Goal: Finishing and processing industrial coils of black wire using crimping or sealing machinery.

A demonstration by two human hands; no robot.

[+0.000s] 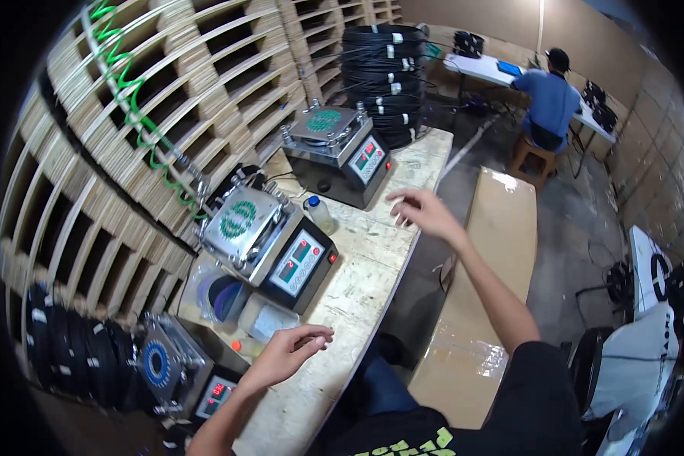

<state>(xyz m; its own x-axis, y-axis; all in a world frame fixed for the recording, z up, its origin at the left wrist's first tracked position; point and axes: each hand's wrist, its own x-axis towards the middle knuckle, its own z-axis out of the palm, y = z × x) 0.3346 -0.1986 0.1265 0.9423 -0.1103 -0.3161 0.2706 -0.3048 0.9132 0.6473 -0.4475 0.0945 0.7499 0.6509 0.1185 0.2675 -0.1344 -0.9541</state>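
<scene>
holding nothing visible in left hand [290, 356] or right hand [425, 214], with both loosely curled and open. could topple the blue-capped bottle [321, 216], at nine o'clock from the right hand, by sweeping low, perhaps wetting the red-lit machine [277, 254] at twelve o'clock from the left.

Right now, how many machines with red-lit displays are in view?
3: far machine before the black coil stack; middle machine beside the blue-capped bottle; near machine at lower left.

Black short-sleeved shirt [538, 395] with yellow-green blocky print [443, 438], blue trousers [387, 384].
</scene>
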